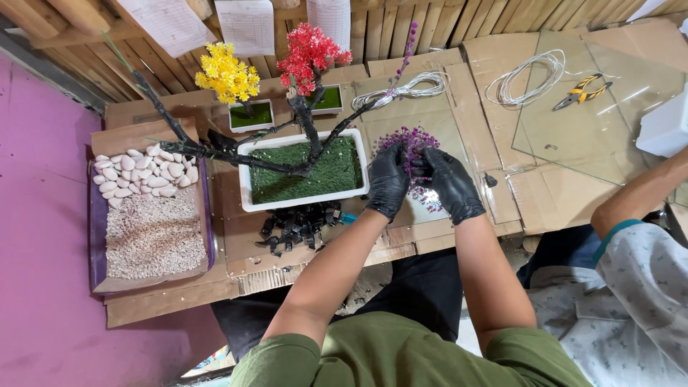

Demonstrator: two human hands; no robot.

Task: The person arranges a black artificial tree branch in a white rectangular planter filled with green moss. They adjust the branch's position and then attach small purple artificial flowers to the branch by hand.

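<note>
You are gripping the purple flower cluster [414, 143] with both gloved hands; your left hand [388, 179] and right hand [451, 183] have their fingers [398, 159] closing narrowly on its stems, above the cardboard-covered bench [473, 86]. Just left of your fingers, a white rectangular planter [247, 183] is carrying green moss. Well beyond your fingers, three white paper sheets [247, 27] are hanging on the bamboo wall. Right of your fingers, yellow-handled pliers [582, 92] are lying beside coiled white wire [527, 75].
</note>
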